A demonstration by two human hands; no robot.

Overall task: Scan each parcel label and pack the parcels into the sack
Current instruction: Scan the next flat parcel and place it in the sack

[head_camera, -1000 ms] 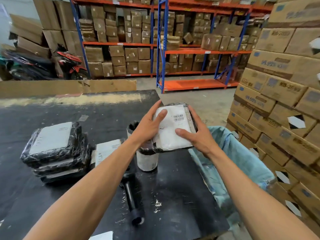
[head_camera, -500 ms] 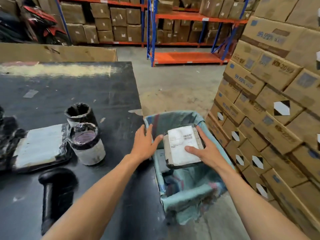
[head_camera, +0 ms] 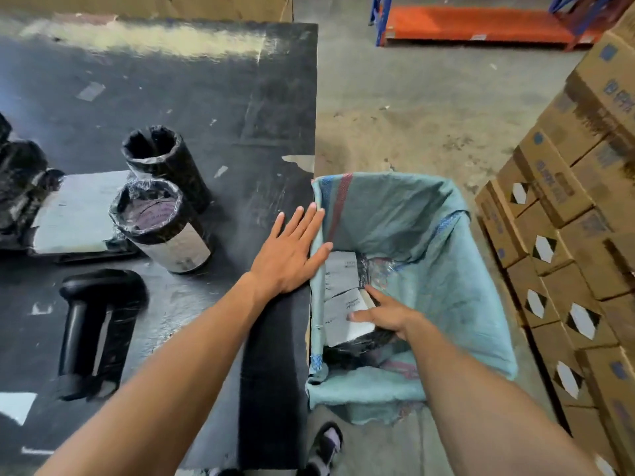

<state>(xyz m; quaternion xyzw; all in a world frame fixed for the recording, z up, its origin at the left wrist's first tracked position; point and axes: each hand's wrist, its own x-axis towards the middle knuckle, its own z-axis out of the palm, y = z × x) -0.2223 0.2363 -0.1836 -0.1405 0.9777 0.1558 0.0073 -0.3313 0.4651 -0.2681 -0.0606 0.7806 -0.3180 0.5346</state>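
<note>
Two parcels [head_camera: 343,312] are lying in the sack [head_camera: 412,214]; the right hand [head_camera: 388,316] is gripping the near one, the left hand [head_camera: 292,254] resting flat, empty, on the tabletop [head_camera: 206,97]. The soft sack rim could be folding in and blocking later parcels.

Right hand [head_camera: 388,316] on parcel [head_camera: 345,317] inside sack [head_camera: 412,214]; left hand [head_camera: 292,252] flat on table [head_camera: 206,97].

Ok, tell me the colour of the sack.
The sack is pale teal-green, with a red stripe near its rim; head view.
</note>
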